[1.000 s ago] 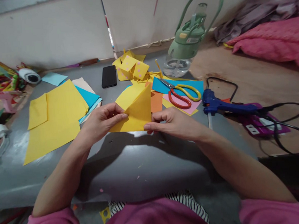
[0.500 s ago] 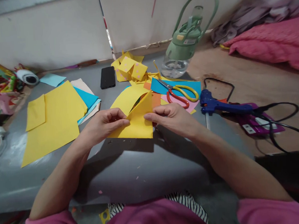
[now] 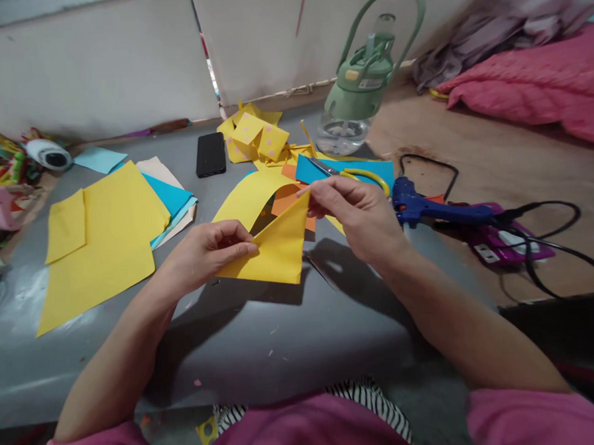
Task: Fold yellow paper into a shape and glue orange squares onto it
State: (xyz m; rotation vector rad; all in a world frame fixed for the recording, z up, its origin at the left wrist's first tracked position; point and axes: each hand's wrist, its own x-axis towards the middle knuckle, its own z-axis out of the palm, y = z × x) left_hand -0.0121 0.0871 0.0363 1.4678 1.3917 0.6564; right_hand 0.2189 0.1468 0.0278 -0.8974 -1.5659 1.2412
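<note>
A folded yellow paper [image 3: 277, 253] is held above the grey table between my two hands. My left hand [image 3: 219, 250] pinches its left side, thumb on top. The fingers of my right hand [image 3: 353, 209] are closed on its upper right corner. One layer of the sheet curves away behind the fold, leaving a gap between layers. Just behind my right hand are scissors [image 3: 369, 177] with a yellow handle, partly hidden, on a blue paper [image 3: 309, 171]. Orange paper [image 3: 288, 200] shows through behind the fold.
Large yellow sheets [image 3: 109, 239] and blue papers [image 3: 171, 196] lie left. A black phone [image 3: 210, 154], dotted yellow pieces [image 3: 260, 137] and a green bottle [image 3: 357, 90] stand or lie at the back. To the right are a blue glue gun [image 3: 425, 207] and a purple power strip [image 3: 502, 241] with cables.
My right hand has moved up from the paper's right edge to its upper corner, and covers the red scissor handle. My left hand keeps its hold. The view has shifted slightly.
</note>
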